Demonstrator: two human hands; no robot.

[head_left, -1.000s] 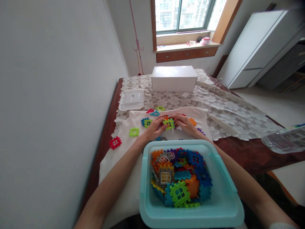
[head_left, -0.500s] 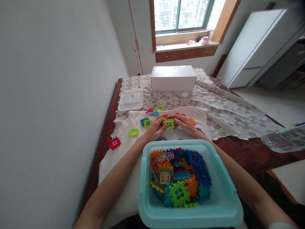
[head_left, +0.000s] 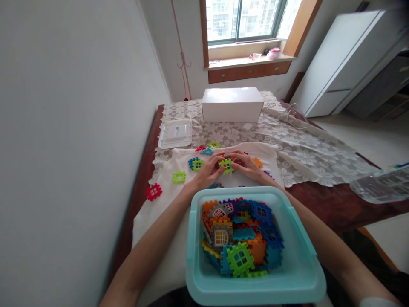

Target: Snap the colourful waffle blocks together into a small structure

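Note:
Past the bin, my left hand (head_left: 207,171) and my right hand (head_left: 247,165) are closed round the two sides of a small assembly of interlocking plastic building blocks. A lime-green window block (head_left: 226,166) faces me, with bits of orange and red behind it; the rest is hidden by my fingers. To the left lie a blue and green pair of blocks (head_left: 196,164), a lime-green frame block (head_left: 179,177) and a red window block (head_left: 154,192). An orange block (head_left: 257,162) lies to the right of my right hand.
A turquoise bin (head_left: 300,251) full of mixed blocks stands close in front of me, between my forearms. A white cloth (head_left: 166,170) lies under the loose blocks. Farther back are a clear plastic lid (head_left: 176,134) and a white box (head_left: 232,105). A clear container (head_left: 380,187) sits at right.
My right hand's fingers have shifted slightly on the assembly, and the lime-green block has turned a little. The loose blocks and the bin stay where they were.

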